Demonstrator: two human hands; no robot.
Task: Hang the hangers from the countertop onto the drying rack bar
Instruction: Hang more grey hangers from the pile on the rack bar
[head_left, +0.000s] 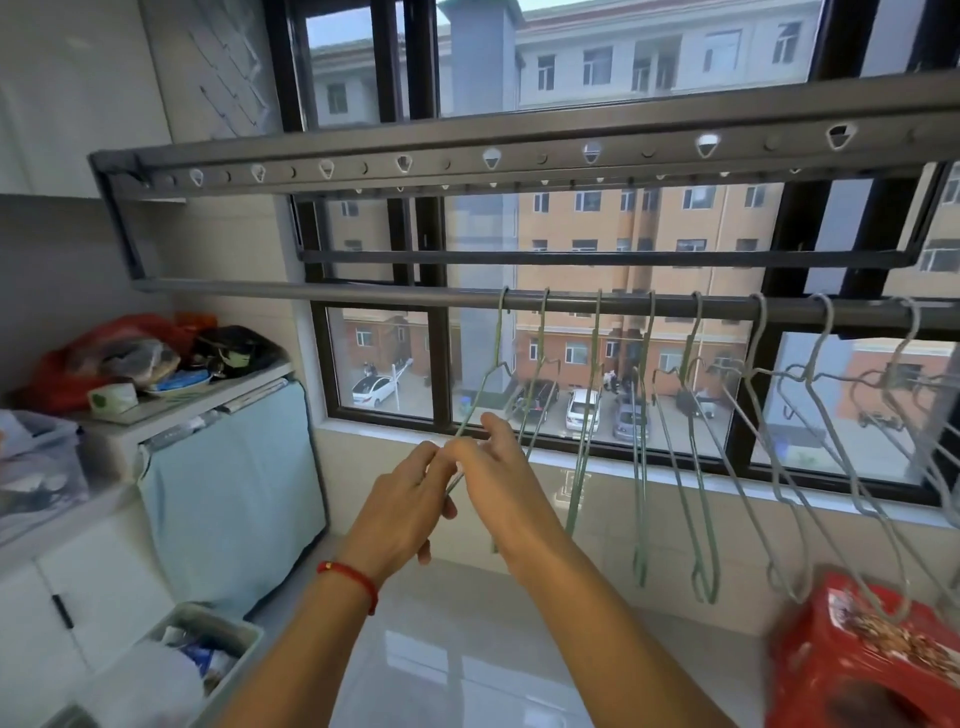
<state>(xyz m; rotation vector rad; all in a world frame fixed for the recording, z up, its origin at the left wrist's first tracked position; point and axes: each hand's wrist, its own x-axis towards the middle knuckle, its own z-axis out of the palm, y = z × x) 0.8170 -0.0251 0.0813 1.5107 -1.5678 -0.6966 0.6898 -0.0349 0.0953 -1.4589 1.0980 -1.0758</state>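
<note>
While the window (519, 218) fills the far wall with its dark frame, the drying rack (363, 171) stretches across it, and the lower drying rack bar (363, 295) runs from left to right just in front of the glass. Below lies the pale glossy counter (467, 649), reaching to the tiled sill. At the left stands a cabinet draped with a light blue cloth (234, 493), its top piled with a red bag (93, 353) and other clutter; a white bin (208, 644) of oddments sits low beside it. A red printed package (857, 660) rests on the counter at the lower right corner.

Eight wire hangers hang by their hooks along the bar, spaced from the middle out to the right edge, most of them tilted. The leftmost hanger (493, 374) is hooked over the bar and slants down toward the person. Both hands meet at its lower wire, well above the counter. The left hand (410, 499), with a red string bracelet (353, 577) at the wrist, has its grip pinched on the wire, fingers curled round it. The right hand (493, 462) touches the same wire just beside it, fingertips drawn together on the wire in a pinching grip.
</note>
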